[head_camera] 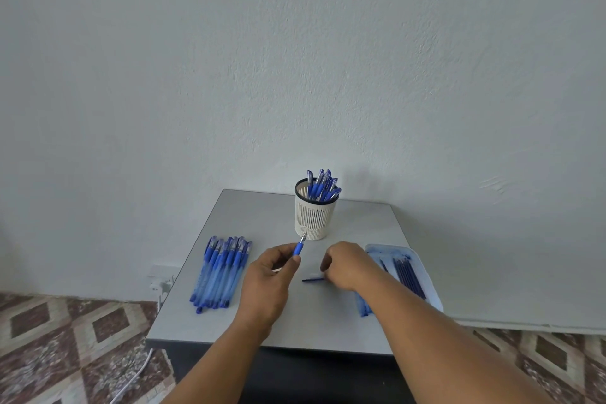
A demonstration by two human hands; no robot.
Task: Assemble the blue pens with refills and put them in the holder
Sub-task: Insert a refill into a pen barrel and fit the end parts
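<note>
My left hand [270, 267] grips a blue pen [300, 246] by its barrel, its metal tip pointing up toward the holder. The white slotted holder [314, 218] stands at the table's far middle with several blue pens [323, 185] in it. My right hand [346, 264] hovers low over the table, fingers curled around a blue pen cap [313, 279] that pokes out to the left. A row of several blue pens [219, 272] lies on the left of the table. Dark blue refills [410, 275] lie in a pale tray [426, 275] on the right.
The grey table [295, 321] stands against a white wall. More blue parts [364, 305] lie beside the tray's near end, partly hidden by my right forearm. A patterned floor and a white cable [137, 374] lie below left.
</note>
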